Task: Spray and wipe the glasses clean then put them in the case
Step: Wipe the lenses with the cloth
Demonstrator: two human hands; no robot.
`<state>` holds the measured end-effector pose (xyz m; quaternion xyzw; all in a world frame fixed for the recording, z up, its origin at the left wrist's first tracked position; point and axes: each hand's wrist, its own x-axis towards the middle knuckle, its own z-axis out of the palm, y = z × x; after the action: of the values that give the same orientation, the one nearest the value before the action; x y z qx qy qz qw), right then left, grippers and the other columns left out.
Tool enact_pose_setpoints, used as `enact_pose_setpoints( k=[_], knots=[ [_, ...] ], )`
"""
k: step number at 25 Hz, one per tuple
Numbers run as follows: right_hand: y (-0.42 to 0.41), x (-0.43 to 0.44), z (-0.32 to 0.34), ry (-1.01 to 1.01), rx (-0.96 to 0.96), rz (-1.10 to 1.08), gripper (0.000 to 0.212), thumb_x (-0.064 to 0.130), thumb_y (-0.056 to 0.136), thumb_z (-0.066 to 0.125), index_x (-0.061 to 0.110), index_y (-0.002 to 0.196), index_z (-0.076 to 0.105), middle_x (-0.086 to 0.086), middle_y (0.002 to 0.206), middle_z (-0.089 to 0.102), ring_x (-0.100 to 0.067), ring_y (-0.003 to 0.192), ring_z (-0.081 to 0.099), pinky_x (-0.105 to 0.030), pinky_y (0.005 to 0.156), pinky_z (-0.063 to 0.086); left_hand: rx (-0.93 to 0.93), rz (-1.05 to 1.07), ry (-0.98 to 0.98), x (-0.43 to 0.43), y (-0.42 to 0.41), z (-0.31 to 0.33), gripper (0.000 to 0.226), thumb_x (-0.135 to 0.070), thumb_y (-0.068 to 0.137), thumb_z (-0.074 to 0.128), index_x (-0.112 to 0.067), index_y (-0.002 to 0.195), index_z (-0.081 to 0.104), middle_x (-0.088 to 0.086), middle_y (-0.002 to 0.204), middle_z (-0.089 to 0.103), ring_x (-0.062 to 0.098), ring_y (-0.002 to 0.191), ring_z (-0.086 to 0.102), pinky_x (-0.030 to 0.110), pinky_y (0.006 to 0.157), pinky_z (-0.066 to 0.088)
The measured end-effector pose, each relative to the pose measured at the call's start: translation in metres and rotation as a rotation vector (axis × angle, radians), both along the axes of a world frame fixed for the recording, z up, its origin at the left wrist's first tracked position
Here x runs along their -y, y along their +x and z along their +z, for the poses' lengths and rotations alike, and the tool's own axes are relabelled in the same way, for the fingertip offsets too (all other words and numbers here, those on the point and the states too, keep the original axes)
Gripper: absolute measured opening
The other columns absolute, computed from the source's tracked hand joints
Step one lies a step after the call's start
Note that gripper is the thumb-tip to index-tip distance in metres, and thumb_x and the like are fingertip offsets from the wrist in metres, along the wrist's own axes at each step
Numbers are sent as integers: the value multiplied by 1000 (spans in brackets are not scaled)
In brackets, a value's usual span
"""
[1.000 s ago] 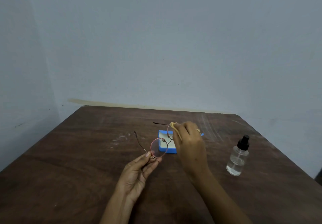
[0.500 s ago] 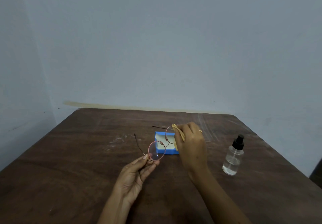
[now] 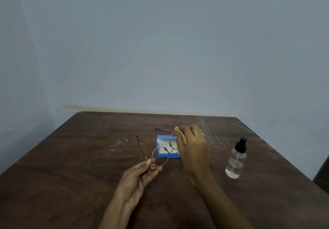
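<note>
Two-handed: glasses [image 3: 159, 155] span left hand [image 3: 137, 177], right hand [image 3: 193, 148].

So the glasses [image 3: 161, 154] are held up over the worktop [image 3: 71, 166], case [image 3: 162, 147] right behind them, and the spray bottle [image 3: 235, 161] stands well off to the right.

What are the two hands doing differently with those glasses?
The left hand pinches the glasses at the near lens's outer rim, palm showing. The right hand grips a yellow cloth on the far lens, knuckles up. The right hand wears a ring; the left hand shows none. Both hold the same glasses over the table.
</note>
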<state>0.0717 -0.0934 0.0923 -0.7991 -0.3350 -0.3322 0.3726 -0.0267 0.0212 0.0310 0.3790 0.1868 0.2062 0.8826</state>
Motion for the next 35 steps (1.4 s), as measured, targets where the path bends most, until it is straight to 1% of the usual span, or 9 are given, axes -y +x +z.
enact_pose_setpoints(
  k=[2, 6, 8, 10, 14, 22, 27, 31, 35],
  knots=[
    [-2, 0, -1, -16, -24, 11, 10, 6, 83, 63, 4, 92, 68, -12, 85, 66, -22, 70, 61, -32, 55, 51, 0, -4, 7, 1, 0, 1, 34, 3, 83, 47, 1, 60, 73, 17, 57, 70, 25, 58, 71, 22, 47, 56],
    [-19, 0, -17, -218, 108, 76, 18, 2, 72, 73, 4, 88, 67, -11, 87, 68, -18, 70, 65, -28, 53, 55, -5, 9, -13, 0, 0, 0, 35, 4, 83, 47, 1, 59, 73, 17, 58, 70, 25, 59, 71, 22, 46, 56],
    [-17, -1, -16, -238, 96, 79, 16, 3, 77, 68, 4, 92, 67, -11, 90, 68, -19, 75, 64, -30, 58, 55, -5, 10, -14, 0, -1, 0, 36, 4, 84, 46, 1, 59, 72, 17, 59, 70, 25, 59, 71, 22, 47, 56],
    [-10, -1, -10, -135, 21, 68, 14, 3, 83, 61, 3, 96, 67, -13, 90, 66, -21, 74, 63, -32, 59, 52, -7, -2, -13, 0, -1, 0, 36, 4, 84, 46, 2, 60, 73, 18, 61, 71, 25, 59, 71, 22, 47, 56],
    [3, 2, -9, 0, -116, 16, 16, 9, 88, 56, 3, 99, 65, -13, 96, 64, -20, 83, 61, -24, 64, 44, -5, -20, -13, 0, 0, 0, 35, 3, 83, 47, 2, 61, 73, 18, 59, 71, 25, 59, 71, 21, 46, 55],
    [-10, 4, -27, 94, -194, -7, 11, 5, 84, 61, 1, 93, 67, -12, 92, 65, -22, 80, 63, -25, 63, 46, 2, -1, -47, 2, 0, 1, 39, 5, 85, 44, 2, 57, 72, 17, 57, 70, 25, 57, 71, 22, 45, 55],
    [-23, -2, -33, 107, -149, 68, 6, 0, 78, 66, 2, 82, 68, -11, 83, 67, -24, 73, 64, -25, 60, 48, 1, 16, -40, 3, 0, 1, 37, 4, 84, 46, 2, 56, 71, 15, 54, 69, 24, 57, 70, 22, 46, 56],
    [-14, 0, -29, 149, -245, 8, 11, 9, 84, 62, 5, 92, 68, -8, 93, 66, -19, 82, 62, -10, 59, 36, -3, -11, -48, 3, -1, 3, 23, 1, 73, 54, 3, 58, 71, 17, 57, 69, 25, 57, 70, 23, 46, 56],
    [1, 4, -20, 191, -315, -31, 13, 13, 87, 59, 6, 94, 67, -7, 93, 63, -14, 78, 57, -16, 60, 40, -14, -10, -8, 3, 0, 0, 34, 3, 82, 47, 1, 58, 72, 16, 57, 70, 24, 58, 71, 22, 47, 56]
  ],
)
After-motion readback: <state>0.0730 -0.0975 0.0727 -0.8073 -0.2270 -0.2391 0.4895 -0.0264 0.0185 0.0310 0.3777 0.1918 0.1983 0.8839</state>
